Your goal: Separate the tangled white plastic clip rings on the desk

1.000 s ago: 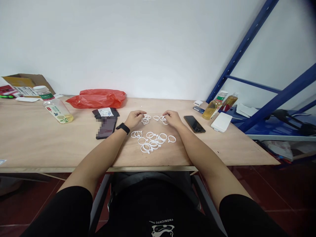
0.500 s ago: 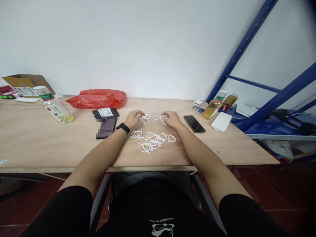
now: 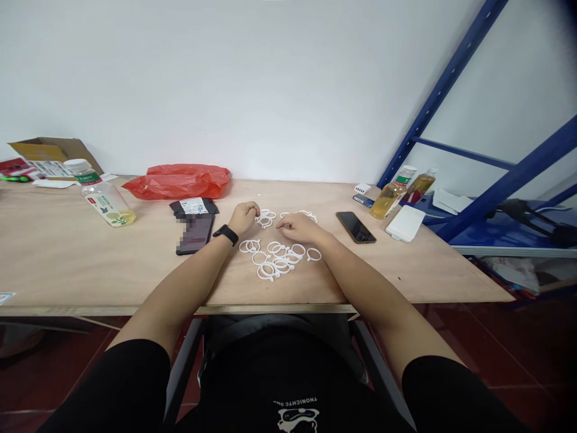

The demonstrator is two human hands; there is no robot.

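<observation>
1. Grip: left hand and right hand both curled; I cannot tell whether either pinches anything.
2. Thin white plastic-looking rings lie beside both hands and nearer, on the pale wooden tabletop.
3. Probably light, stiff, smooth; best pinched by the rim.

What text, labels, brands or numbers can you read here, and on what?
"TNONICHTC": black shirt, above the graphic; best reading, the following characters unclear.
Left bottle label: too small to read.
Right-hand bottle label: too small.
Black packet, white label: blurred.
Cardboard box, white label: too small.
Small blue item: marking unreadable.
Table-edge sticker: unreadable.
</observation>
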